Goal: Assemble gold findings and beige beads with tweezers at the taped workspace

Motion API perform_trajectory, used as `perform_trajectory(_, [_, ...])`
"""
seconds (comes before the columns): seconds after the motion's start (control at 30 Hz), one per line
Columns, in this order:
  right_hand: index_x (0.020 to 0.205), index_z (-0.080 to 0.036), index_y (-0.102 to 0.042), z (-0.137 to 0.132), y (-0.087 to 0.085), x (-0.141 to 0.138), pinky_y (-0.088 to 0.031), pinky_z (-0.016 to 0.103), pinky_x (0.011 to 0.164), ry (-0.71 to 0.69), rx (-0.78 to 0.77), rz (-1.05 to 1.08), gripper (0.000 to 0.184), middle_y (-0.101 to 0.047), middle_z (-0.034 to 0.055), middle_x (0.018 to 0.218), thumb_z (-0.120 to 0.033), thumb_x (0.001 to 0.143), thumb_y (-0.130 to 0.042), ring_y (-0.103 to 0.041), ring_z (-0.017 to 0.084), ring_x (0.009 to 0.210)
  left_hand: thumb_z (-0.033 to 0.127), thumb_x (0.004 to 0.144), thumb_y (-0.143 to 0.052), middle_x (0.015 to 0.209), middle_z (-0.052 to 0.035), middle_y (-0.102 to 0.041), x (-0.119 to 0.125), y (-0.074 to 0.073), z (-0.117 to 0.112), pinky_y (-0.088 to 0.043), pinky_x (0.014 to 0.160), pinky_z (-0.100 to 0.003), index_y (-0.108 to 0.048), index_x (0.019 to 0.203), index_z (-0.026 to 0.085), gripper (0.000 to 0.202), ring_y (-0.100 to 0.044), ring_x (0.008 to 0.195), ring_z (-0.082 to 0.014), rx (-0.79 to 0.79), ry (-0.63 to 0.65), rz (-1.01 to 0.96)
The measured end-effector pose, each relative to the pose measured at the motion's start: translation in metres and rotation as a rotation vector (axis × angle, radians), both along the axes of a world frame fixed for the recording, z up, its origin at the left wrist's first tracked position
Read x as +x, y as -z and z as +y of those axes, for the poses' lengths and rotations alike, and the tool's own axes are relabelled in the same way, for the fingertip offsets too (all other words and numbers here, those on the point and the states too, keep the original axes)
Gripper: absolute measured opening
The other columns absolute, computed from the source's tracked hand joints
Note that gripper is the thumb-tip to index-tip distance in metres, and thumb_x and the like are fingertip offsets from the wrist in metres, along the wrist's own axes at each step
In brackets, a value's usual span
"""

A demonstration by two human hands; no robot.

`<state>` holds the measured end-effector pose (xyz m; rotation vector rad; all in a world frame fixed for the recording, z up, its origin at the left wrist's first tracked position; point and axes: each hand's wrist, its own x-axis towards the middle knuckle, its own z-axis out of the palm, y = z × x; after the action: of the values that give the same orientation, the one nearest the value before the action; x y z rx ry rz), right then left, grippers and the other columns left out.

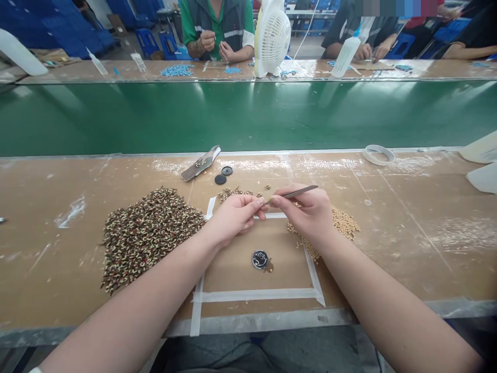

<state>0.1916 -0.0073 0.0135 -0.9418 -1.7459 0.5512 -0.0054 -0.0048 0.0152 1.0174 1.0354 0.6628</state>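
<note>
My right hand point(312, 215) grips dark metal tweezers point(302, 191), their tip pointing left. Facing it, my left hand point(235, 216) is closed in a pinch between thumb and finger. Whatever it holds is too small to make out, and the tweezer tip meets it there. Below both hands sits a small round dish of dark, shiny liquid point(260, 259) with a wet spot beside it. To the left spreads a large pile of small dark and cream pieces point(151, 233). Tan beads point(344, 221) lie partly behind my right hand. A few small pieces point(229, 193) lie just beyond my left hand.
White tape point(256, 295) frames the work area. Farther back are black round caps point(220, 179), a camouflage-patterned strip point(201, 163) and a tape roll point(378, 155). Beyond the green belt point(248, 116) stand a fan point(272, 39) and bottles point(347, 56); people work there.
</note>
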Motion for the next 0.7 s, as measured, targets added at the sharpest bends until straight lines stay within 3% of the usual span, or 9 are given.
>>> perform_trajectory(0.2, [0.086,-0.02,-0.079,-0.002,0.0,0.001,-0.06,0.034,0.062,0.037,-0.101,0.058,0.015,-0.079,0.0039,0.076,-0.034,0.092,-0.077,-0.076,0.02,0.068,0.048,0.096,-0.064,0.072,-0.0021,-0.067,-0.003,0.0,0.001,-0.014,0.043,-0.024,-0.07,0.087,0.016,0.034,-0.026,0.04,-0.0033,0.014,0.067,0.036])
perform_trajectory(0.33, [0.085,-0.021,-0.079,-0.004,-0.003,0.0,-0.062,0.032,0.061,0.017,-0.216,0.174,0.019,-0.079,0.0032,0.072,-0.038,0.092,-0.078,-0.077,0.02,0.064,0.053,0.098,-0.058,0.089,-0.007,-0.078,-0.01,-0.011,0.004,-0.025,0.046,-0.025,-0.073,0.094,0.017,0.039,-0.034,0.045,-0.0065,0.152,0.075,0.2])
perform_trajectory(0.43, [0.084,-0.02,-0.078,-0.004,-0.005,-0.002,-0.062,0.031,0.058,-0.009,-0.311,0.243,0.021,-0.079,0.0034,0.07,-0.041,0.091,-0.078,-0.077,0.019,0.062,0.055,0.099,-0.054,0.084,-0.0058,-0.077,-0.031,-0.03,0.009,-0.035,0.054,-0.028,-0.077,0.092,0.02,0.043,-0.048,0.054,-0.0128,0.428,0.033,0.568])
perform_trajectory(0.53, [0.083,-0.02,-0.077,-0.002,-0.003,-0.003,-0.062,0.03,0.061,-0.101,-0.404,0.249,0.023,-0.078,0.0036,0.069,-0.042,0.091,-0.078,-0.076,0.018,0.062,0.054,0.096,-0.057,0.078,-0.0065,-0.074,-0.068,-0.049,0.018,-0.036,0.06,-0.032,-0.078,0.091,0.023,0.038,-0.059,0.067,-0.0223,0.694,-0.165,1.176])
perform_trajectory(0.6, [0.083,-0.019,-0.076,-0.001,-0.002,-0.003,-0.062,0.03,0.062,-0.192,-0.456,0.234,0.024,-0.077,0.0031,0.068,-0.042,0.091,-0.077,-0.075,0.017,0.062,0.049,0.092,-0.06,0.082,-0.0079,-0.075,-0.094,-0.057,0.024,-0.037,0.061,-0.035,-0.079,0.091,0.025,0.03,-0.062,0.072,-0.0267,0.629,-0.168,1.424])
perform_trajectory(0.7, [0.082,-0.018,-0.076,-0.001,0.0,-0.003,-0.059,0.026,0.058,-0.309,-0.512,0.212,0.025,-0.075,0.0021,0.067,-0.041,0.091,-0.077,-0.071,0.014,0.059,0.049,0.086,-0.065,0.09,-0.0072,-0.079,-0.118,-0.058,0.029,-0.039,0.061,-0.035,-0.079,0.091,0.027,0.027,-0.066,0.076,-0.0276,0.512,-0.017,1.401])
